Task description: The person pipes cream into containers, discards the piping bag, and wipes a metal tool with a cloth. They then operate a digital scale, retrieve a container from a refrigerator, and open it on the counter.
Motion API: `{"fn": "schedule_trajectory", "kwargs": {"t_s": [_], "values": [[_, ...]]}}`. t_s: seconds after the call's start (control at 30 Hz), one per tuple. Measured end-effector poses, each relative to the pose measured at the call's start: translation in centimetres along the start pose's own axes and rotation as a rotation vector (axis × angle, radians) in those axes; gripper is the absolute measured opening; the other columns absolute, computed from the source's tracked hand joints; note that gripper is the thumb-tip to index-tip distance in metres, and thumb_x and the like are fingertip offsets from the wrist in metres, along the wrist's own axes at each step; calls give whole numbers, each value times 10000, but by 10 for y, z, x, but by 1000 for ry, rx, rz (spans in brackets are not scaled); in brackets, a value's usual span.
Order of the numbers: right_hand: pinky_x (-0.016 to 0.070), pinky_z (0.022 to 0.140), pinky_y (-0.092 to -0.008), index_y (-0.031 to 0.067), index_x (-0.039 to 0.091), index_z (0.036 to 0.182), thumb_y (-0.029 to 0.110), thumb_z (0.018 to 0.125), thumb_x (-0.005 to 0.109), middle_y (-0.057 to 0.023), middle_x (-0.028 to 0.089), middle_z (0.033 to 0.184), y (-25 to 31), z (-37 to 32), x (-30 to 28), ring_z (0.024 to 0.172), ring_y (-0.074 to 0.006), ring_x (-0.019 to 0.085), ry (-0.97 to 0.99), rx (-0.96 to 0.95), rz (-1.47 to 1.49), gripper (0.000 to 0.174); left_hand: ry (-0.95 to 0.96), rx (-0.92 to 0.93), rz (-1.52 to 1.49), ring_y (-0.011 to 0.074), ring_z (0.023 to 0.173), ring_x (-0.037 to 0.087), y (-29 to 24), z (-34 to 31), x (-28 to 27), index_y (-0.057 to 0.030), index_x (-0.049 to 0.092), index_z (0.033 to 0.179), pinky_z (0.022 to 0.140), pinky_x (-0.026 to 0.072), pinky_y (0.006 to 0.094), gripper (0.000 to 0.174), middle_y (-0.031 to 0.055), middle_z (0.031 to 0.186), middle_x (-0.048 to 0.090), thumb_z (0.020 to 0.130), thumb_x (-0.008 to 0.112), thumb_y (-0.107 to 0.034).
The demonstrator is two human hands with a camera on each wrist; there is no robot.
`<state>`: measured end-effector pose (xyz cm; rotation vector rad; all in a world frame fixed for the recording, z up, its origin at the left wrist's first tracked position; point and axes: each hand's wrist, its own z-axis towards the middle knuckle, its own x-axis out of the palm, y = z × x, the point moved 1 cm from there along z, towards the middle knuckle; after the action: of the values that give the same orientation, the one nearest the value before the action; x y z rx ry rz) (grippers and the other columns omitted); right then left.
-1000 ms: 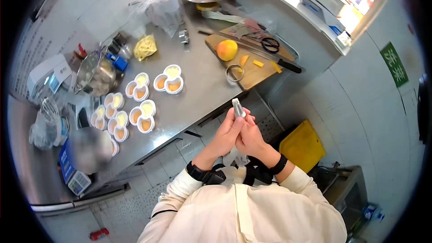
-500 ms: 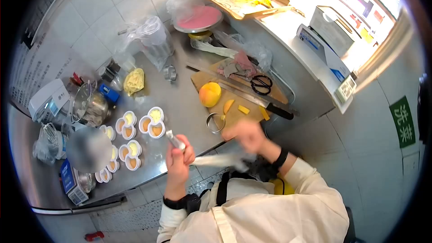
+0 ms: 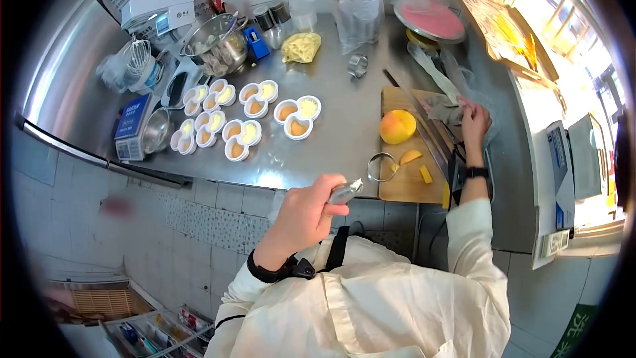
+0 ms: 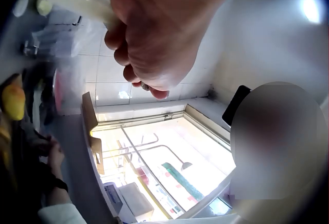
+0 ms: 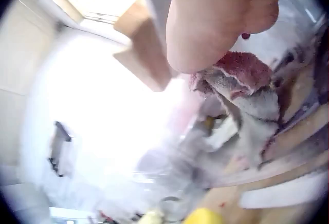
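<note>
My left hand point(image 3: 301, 215) grips a piping bag by its metal nozzle point(image 3: 346, 191), white cream at the tip, in front of the steel table. The right hand point(image 3: 476, 126) holds a pink and grey cloth point(image 3: 445, 111) at the cutting board's far right corner; in the right wrist view the cloth point(image 5: 252, 100) hangs from under the hand point(image 5: 221, 18). On the board point(image 3: 397, 190) lie a mango point(image 3: 397, 126), cut yellow pieces point(image 3: 411, 156) and long knives. A metal ring point(image 3: 381, 167) rests at its left edge.
Several white three-part cups point(image 3: 297, 118) stand on the steel table point(image 3: 331, 152). Behind them are a steel bowl point(image 3: 218, 46), a yellow bag point(image 3: 301, 47), a second ring point(image 3: 358, 65) and a pink turntable point(image 3: 434, 21). A wooden tray point(image 3: 503, 26) sits on the right ledge.
The hands have moved apart. My right hand has reached right to the cloth and taken hold of it; the left keeps the nozzle. The head view has turned.
</note>
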<state>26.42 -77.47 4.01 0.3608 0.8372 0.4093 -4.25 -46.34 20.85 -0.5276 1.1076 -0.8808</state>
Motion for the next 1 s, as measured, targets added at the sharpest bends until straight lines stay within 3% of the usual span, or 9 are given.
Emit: {"fn": "schedule_trajectory", "kwargs": {"t_s": [0.1, 0.17, 0.3, 0.4, 0.5, 0.6, 0.67, 0.83, 1.0], "values": [[359, 528, -213, 30, 532, 854, 169, 912, 487, -9, 534, 709, 74, -6, -73, 571, -74, 436, 38, 189, 972, 157, -13, 11, 39, 247, 615, 631, 5, 1, 6, -54, 493, 1019, 545, 480, 286, 304, 91, 700, 610, 742, 589, 25], [326, 509, -154, 38, 513, 889, 150, 942, 432, 27, 518, 723, 107, -21, -116, 596, 2, 418, 164, 110, 1171, 147, -47, -7, 118, 258, 629, 637, 8, 3, 9, -54, 502, 1009, 537, 482, 291, 300, 91, 691, 621, 732, 583, 28], [372, 557, -173, 47, 472, 894, 213, 920, 492, -20, 545, 876, 177, -69, -156, 661, -32, 456, 485, -50, 1407, 169, -15, -56, 81, 275, 637, 638, 11, 9, 25, -51, 515, 997, 528, 484, 313, 286, 108, 691, 628, 728, 571, 28], [439, 784, -274, 31, 416, 921, 102, 878, 519, -228, 499, 1225, 207, -97, -152, 961, -150, 546, 815, -208, 1568, 131, -19, -13, 141, 292, 609, 625, 21, 8, 41, -36, 526, 990, 513, 482, 352, 248, 119, 677, 622, 750, 584, -49], [449, 780, -274, 39, 387, 934, 2, 834, 532, -198, 529, 1170, 221, -116, -140, 945, -149, 553, 748, -337, 1427, 180, 17, -7, 465, 325, 581, 599, 34, 0, 50, -6, 532, 1023, 501, 477, 403, 352, 132, 645, 602, 747, 626, -203], [464, 758, -273, 53, 355, 933, -73, 794, 524, -157, 564, 1071, 223, -125, -133, 905, -143, 564, 714, -100, 1534, 252, 47, -1, 432, 332, 591, 599, 44, -4, 58, 3, 513, 1088, 507, 480, 408, 412, 142, 657, 605, 739, 627, -183], [473, 723, -260, 66, 333, 925, -100, 781, 474, -107, 573, 946, 228, -125, -132, 856, -129, 568, 671, -100, 1647, 261, 76, -68, 336, 308, 615, 621, 49, -7, 60, -5, 477, 1167, 545, 487, 376, 443, 173, 700, 606, 783, 601, -186], [469, 677, -245, 90, 335, 896, -131, 742, 431, -79, 566, 857, 235, -126, -125, 784, -133, 567, 618, 73, 1778, 286, 245, -299, -1040, 55, 469, 356, 66, -11, 61, -56, 466, 1192, 455, 261, 211, 508, -22, 596, 404, 873, 507, -449], [473, 667, -240, 112, 372, 936, -30, 768, 613, -45, 551, 797, 237, -118, -120, 759, -120, 559, 608, 410, 2106, 326, 411, -295, -1114, 35, 441, 210, 52, -2, 54, -30, 479, 1022, 433, 163, 210, 578, -73, 542, 292, 834, 453, -576]]}}
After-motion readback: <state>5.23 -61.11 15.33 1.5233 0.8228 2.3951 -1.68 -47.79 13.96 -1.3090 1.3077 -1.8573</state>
